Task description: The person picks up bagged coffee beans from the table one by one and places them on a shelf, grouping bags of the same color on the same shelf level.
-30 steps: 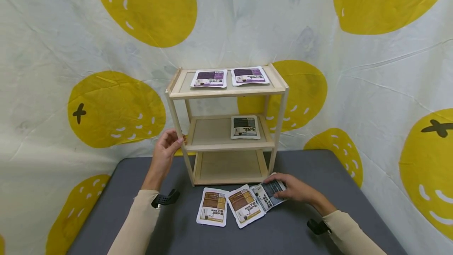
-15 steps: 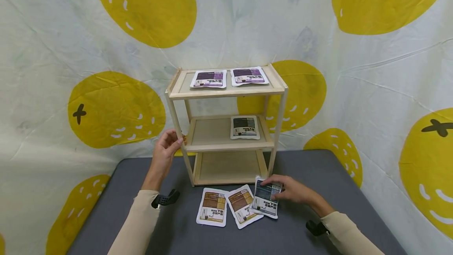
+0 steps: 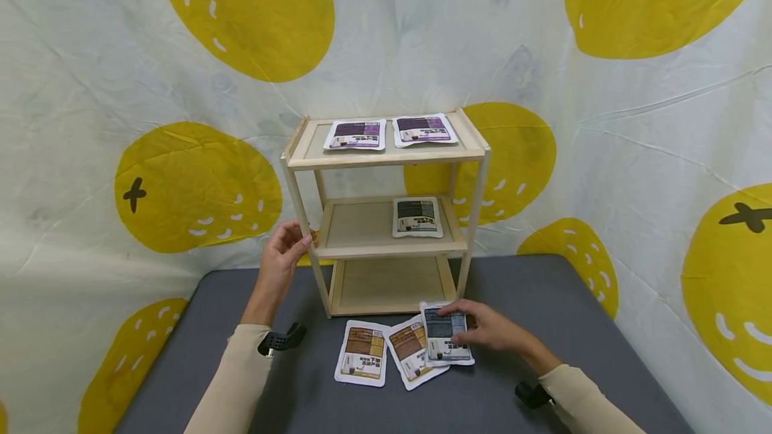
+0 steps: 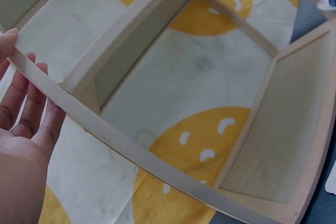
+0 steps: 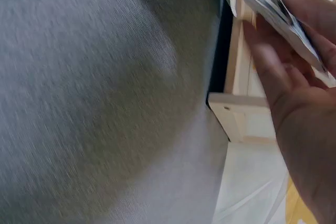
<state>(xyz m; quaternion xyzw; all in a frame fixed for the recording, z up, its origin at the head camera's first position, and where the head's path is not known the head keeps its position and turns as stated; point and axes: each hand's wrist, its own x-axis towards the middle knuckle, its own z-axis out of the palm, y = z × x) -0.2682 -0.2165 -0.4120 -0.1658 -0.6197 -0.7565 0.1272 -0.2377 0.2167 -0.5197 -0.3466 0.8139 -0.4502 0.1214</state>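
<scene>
My right hand [image 3: 491, 329] grips a white pouch with a dark blue-grey label [image 3: 445, 337] by its right side, thumb on the front; its left edge overlaps a brown-labelled pouch [image 3: 410, 347]. In the right wrist view the held pouch [image 5: 283, 19] is seen edge-on between thumb and fingers. At the three-tier wooden rack [image 3: 392, 248], my left hand [image 3: 282, 253] holds the left front post at middle-shelf height. The left wrist view shows that post [image 4: 115, 135] between the thumb and fingers. Another brown-labelled pouch [image 3: 362, 353] lies on the table to the left.
Two purple-labelled pouches, a left one [image 3: 356, 134] and a right one [image 3: 425, 130], lie on the top shelf. A dark green-labelled pouch [image 3: 417, 217] sits on the middle shelf's right half. The grey table [image 3: 512, 394] meets a fruit-patterned cloth [image 3: 633, 173] behind and beside it.
My right hand has moved left with the blue-grey pouch, which has turned from tilted to nearly upright and now covers part of a brown-labelled pouch. The left hand stays on the post.
</scene>
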